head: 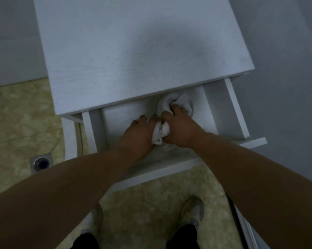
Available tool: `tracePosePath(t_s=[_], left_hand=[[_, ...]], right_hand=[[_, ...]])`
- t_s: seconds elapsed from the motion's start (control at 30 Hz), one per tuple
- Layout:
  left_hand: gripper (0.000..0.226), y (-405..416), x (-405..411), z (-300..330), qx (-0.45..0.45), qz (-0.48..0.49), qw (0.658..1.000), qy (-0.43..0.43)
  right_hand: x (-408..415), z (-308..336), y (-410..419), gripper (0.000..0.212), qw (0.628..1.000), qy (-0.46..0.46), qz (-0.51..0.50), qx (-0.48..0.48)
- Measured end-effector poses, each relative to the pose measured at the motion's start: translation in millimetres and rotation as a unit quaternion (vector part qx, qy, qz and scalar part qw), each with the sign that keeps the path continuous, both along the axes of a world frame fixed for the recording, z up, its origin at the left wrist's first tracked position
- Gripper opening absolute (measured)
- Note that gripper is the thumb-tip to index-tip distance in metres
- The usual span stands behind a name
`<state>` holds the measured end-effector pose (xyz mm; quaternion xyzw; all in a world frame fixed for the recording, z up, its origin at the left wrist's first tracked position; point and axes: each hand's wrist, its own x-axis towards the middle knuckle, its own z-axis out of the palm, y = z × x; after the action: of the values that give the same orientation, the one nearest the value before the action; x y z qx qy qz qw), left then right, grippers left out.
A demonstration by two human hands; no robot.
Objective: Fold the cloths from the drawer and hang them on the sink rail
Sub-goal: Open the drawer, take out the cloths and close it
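Observation:
A white drawer (236,112) stands pulled out of a white cabinet (133,51). Inside it lies a crumpled white cloth (180,103), bunched toward the drawer's back right. My right hand (180,128) grips the cloth with curled fingers, and a fold of white fabric (160,132) bulges between both hands. My left hand (139,135) holds that fold from the left side, fingers curled into it. Both forearms reach down into the drawer. No sink rail is in view.
The drawer's front panel (151,175) juts toward my feet (193,211). A metal floor drain (41,163) sits on the beige tiled floor at the left. A grey wall runs along the right side, and a white edge shows at the lower right.

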<state>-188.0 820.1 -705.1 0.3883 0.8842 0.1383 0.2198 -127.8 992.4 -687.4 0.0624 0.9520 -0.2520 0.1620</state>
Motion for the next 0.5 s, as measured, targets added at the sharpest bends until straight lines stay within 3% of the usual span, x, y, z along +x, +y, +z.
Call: tracePosePath(t_s=[0.1,0.2,0.3,0.43,0.5], left_hand=[[0.056,-11,-1,39,0.037,-0.013,0.999,0.018],[0.061,-17,-11,99,0.095,-0.042,0.993,0.047],[0.067,-8,-41,162,0.125,-0.066,0.983,0.117],[0.058,20,-103,229,0.156,-0.066,0.959,0.229],[0.061,31,-136,248,0.141,-0.054,0.951,0.269]], right_hand=[[8,39,-6,0.048,0.999,0.045,-0.007,-0.015],[11,96,-3,0.045,0.994,0.106,-0.009,-0.025],[-8,159,5,0.047,0.989,0.138,-0.035,-0.026],[-63,230,21,0.058,0.971,0.23,-0.068,0.017],[-96,252,27,0.06,0.972,0.219,-0.085,0.018]])
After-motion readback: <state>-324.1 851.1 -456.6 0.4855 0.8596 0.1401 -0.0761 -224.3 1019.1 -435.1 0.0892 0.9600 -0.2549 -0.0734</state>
